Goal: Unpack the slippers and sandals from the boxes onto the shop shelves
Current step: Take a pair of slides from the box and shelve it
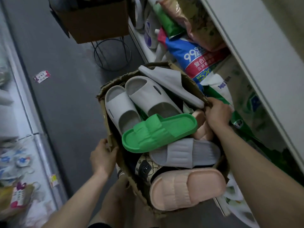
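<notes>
In the cardboard box (109,139), a pink slipper (187,188) lies nearest, at 6 o'clock. The left hand (102,153) grips the rim at 8 o'clock. A green slipper (159,132) crosses the middle. The right hand (217,112) grips the rim at 3 o'clock, and grey slippers (131,102) lie toward 11.

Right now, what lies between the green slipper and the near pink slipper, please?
In the head view, a grey ribbed slipper lies between the green slipper and the near pink slipper, a patterned sandal beside it.
</notes>
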`<state>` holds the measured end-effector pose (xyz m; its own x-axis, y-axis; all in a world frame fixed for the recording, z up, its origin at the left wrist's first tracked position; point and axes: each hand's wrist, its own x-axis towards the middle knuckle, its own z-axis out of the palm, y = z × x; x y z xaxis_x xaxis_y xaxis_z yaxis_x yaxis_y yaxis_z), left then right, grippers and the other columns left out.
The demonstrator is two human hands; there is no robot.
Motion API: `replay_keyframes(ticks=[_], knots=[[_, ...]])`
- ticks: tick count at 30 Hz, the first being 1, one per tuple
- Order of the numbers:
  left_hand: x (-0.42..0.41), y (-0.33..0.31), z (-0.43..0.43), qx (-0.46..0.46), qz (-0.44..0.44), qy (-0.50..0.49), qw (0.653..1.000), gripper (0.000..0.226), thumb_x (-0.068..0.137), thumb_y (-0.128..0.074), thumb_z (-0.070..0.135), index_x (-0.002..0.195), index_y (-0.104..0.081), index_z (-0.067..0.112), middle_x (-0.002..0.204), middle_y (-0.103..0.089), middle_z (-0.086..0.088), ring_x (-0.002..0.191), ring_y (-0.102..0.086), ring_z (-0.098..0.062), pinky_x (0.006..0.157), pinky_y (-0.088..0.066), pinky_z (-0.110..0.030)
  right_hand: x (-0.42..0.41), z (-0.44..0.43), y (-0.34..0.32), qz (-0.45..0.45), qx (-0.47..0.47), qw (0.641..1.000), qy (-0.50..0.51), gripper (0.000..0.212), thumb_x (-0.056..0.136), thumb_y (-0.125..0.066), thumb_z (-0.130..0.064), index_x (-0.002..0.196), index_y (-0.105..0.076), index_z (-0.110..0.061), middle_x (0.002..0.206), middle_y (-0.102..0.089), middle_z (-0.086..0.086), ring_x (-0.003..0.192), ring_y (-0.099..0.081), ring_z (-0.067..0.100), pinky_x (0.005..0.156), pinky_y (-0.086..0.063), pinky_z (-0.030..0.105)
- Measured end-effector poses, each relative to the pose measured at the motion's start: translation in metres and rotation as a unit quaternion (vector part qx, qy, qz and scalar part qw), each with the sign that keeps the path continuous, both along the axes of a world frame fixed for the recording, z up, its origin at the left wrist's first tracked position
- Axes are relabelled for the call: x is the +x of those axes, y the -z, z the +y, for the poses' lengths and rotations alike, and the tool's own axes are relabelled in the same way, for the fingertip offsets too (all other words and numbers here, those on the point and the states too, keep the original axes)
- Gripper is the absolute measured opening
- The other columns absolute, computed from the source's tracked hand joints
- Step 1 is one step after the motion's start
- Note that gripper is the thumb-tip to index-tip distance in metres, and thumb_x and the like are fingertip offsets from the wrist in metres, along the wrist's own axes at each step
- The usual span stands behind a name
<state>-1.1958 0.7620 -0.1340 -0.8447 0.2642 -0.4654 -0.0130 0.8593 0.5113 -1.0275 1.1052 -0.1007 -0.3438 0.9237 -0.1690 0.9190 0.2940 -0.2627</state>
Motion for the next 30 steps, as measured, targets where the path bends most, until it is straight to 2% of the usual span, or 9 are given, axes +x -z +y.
replay_keyframes(ticks=[3, 9, 15, 19, 24, 26, 29, 30], knots=[[0.012, 0.012, 0.009, -0.005, -0.017, -0.013, 1.0, 0.029, 0.082, -0.073, 0.019, 0.107, -0.062, 0.013, 0.093, -0.073, -0.009, 0.084, -0.069, -0.03, 0.073, -0.052, -0.037, 0.001, 0.012, 0.022, -0.017, -0.019, 1.0, 0.0, 0.04, 0.084, -0.058, -0.009, 0.121, -0.067, -0.023, 0.107, -0.069, 0.023, 0.101, -0.061, 0.045, 0.086, -0.047, 0.044], [0.022, 0.033, 0.02, -0.029, -0.026, -0.021, 0.999, 0.03, 0.081, -0.073, 0.023, 0.106, -0.057, 0.018, 0.087, -0.073, -0.011, 0.081, -0.069, -0.03, 0.073, -0.056, -0.043, 0.005, 0.019, 0.058, -0.038, -0.023, 0.999, -0.003, 0.039, 0.088, -0.056, -0.006, 0.124, -0.065, -0.02, 0.109, -0.069, 0.025, 0.102, -0.06, 0.046, 0.085, -0.046, 0.045], [0.015, 0.025, 0.017, -0.019, 0.028, -0.019, 0.999, 0.027, 0.081, -0.073, 0.022, 0.102, -0.059, 0.013, 0.081, -0.072, -0.013, 0.081, -0.068, -0.032, 0.071, -0.049, -0.037, -0.006, 0.025, 0.055, -0.016, -0.021, 1.0, 0.009, 0.038, 0.087, -0.056, -0.01, 0.12, -0.068, -0.025, 0.106, -0.069, 0.025, 0.099, -0.061, 0.047, 0.086, -0.048, 0.045], [-0.002, 0.021, 0.013, -0.032, 0.061, -0.023, 0.997, 0.027, 0.081, -0.074, 0.02, 0.103, -0.06, 0.011, 0.086, -0.073, -0.016, 0.086, -0.067, -0.037, 0.073, -0.048, -0.04, -0.016, 0.02, 0.056, -0.015, -0.037, 0.999, -0.009, 0.037, 0.09, -0.054, -0.011, 0.121, -0.067, -0.026, 0.109, -0.068, 0.024, 0.102, -0.06, 0.046, 0.085, -0.047, 0.044], [-0.028, 0.037, 0.009, -0.054, 0.018, 0.007, 0.998, 0.034, 0.083, -0.072, 0.023, 0.113, -0.06, 0.014, 0.102, -0.071, -0.014, 0.096, -0.065, -0.037, 0.08, -0.05, -0.043, -0.03, 0.01, 0.069, -0.032, -0.056, 0.998, -0.016, 0.038, 0.094, -0.047, -0.01, 0.125, -0.062, -0.028, 0.114, -0.065, 0.024, 0.107, -0.059, 0.043, 0.083, -0.048, 0.042], [-0.032, 0.039, 0.01, -0.06, 0.014, 0.029, 0.998, 0.033, 0.083, -0.071, 0.023, 0.112, -0.058, 0.017, 0.1, -0.071, -0.013, 0.089, -0.067, -0.037, 0.08, -0.052, -0.043, -0.029, 0.01, 0.07, -0.044, -0.07, 0.997, -0.003, 0.039, 0.095, -0.047, -0.009, 0.127, -0.061, -0.027, 0.117, -0.064, 0.024, 0.109, -0.058, 0.043, 0.084, -0.047, 0.041], [-0.035, 0.035, 0.009, -0.06, -0.043, 0.038, 0.997, 0.027, 0.085, -0.068, 0.019, 0.108, -0.053, 0.02, 0.091, -0.069, -0.007, 0.062, -0.068, -0.029, 0.071, -0.057, -0.043, -0.023, 0.005, 0.063, -0.021, -0.1, 0.995, -0.005, 0.041, 0.09, -0.054, -0.007, 0.128, -0.062, -0.022, 0.116, -0.066, 0.023, 0.109, -0.058, 0.043, 0.087, -0.046, 0.04], [-0.037, 0.034, 0.007, -0.062, -0.057, 0.04, 0.996, 0.024, 0.086, -0.067, 0.019, 0.106, -0.054, 0.02, 0.091, -0.069, -0.006, 0.06, -0.068, -0.026, 0.072, -0.057, -0.043, -0.019, 0.002, 0.059, -0.01, -0.11, 0.994, -0.009, 0.042, 0.088, -0.056, -0.007, 0.127, -0.062, -0.021, 0.115, -0.067, 0.022, 0.108, -0.059, 0.042, 0.088, -0.046, 0.039]])
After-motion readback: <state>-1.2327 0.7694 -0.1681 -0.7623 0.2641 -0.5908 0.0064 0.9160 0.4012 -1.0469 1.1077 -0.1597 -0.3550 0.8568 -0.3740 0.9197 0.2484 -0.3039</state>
